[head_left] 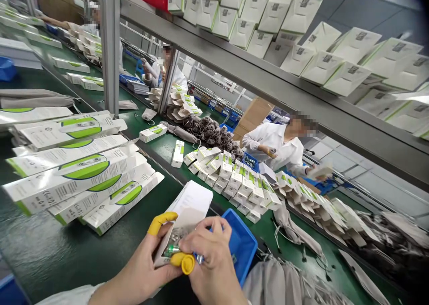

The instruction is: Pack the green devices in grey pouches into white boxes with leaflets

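Note:
My left hand [147, 265], with yellow rubber cots on the thumb and a fingertip, grips an open white box [187, 211] by its lower end. My right hand [211, 260] is closed in a pinch at the mouth of that box, on small shiny green and silver pieces [172, 249] that look like batteries. Both hands are low in the head view, over the green belt [50, 247]. A blue tray [243, 244] lies just behind my right hand.
Long white and green boxes [80, 180] lie stacked to the left. Small open boxes [241, 184] crowd the middle, grey drawstring pouches [284, 282] lie right. A metal post [110, 50] and a slanted shelf of white cartons [301, 32] stand overhead. A person in white [278, 146] works opposite, others further back.

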Motion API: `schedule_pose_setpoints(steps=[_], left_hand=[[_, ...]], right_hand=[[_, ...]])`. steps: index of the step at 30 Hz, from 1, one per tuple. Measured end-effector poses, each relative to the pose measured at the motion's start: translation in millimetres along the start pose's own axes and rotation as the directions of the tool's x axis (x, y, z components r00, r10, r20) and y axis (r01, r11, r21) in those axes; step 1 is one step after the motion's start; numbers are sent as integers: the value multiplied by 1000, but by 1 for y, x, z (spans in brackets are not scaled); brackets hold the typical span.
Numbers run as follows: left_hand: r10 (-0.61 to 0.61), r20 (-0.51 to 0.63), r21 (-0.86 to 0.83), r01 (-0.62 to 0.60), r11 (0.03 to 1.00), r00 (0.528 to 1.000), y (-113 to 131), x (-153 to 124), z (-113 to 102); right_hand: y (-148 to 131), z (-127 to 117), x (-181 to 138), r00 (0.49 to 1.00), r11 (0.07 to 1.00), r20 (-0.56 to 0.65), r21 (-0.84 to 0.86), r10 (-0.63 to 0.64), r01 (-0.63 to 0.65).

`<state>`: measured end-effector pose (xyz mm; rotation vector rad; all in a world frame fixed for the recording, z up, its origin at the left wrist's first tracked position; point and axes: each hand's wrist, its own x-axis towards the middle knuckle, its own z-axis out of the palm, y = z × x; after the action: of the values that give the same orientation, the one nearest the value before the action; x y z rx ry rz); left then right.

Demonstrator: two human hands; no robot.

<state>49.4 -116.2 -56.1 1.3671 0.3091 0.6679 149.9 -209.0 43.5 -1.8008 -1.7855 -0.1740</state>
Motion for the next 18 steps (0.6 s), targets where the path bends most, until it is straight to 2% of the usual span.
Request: schedule_pose_setpoints(steps=[2,4,5,7,9,10,12,13,14,15,17,18], left_hand=[[108,-137,36,-104,994,985,-17,-3,3],[265,-283,145,-232,962,922,-31,-6,6],[330,-304,209,-275,938,894,-35,-7,7],[411,-258,326,-322,889,874,-37,-8,7],[446,-185,404,-347,847,875,-32,-8,3],[468,-177,435,-357,826,866,-29,-8,1],[505,-169,502,-367,783,846,-22,-9,-4],[512,-139,536,-371,759,847,-20,-9,-6],[516,-98,575,-375,728,851,-18,-9,-7],[515,-60,613,-376,695,855,-17,-9,-8],[512,-39,668,-359,652,858,-16,-10,-7],[500,-67,671,-332,663,863,-16,-10,-6]], right_hand=[[4,6,-2,999,1000,41,-20,-15,16],[10,18,-9,997,995,16,-74,-69,70],[13,25,-14,996,992,-26,-103,-83,80],[15,39,-24,986,990,-161,-136,-50,28],[14,48,-30,953,995,-299,-70,45,-69],[13,50,-32,930,994,-351,10,105,-109],[12,49,-30,847,940,-431,270,311,-208],[12,48,-27,811,860,-390,447,436,-248],[12,49,-23,794,729,-275,625,541,-280],[11,51,-19,800,555,-104,772,591,-310],[7,60,-11,812,193,196,916,550,-352],[5,66,-7,813,81,255,935,524,-346]])
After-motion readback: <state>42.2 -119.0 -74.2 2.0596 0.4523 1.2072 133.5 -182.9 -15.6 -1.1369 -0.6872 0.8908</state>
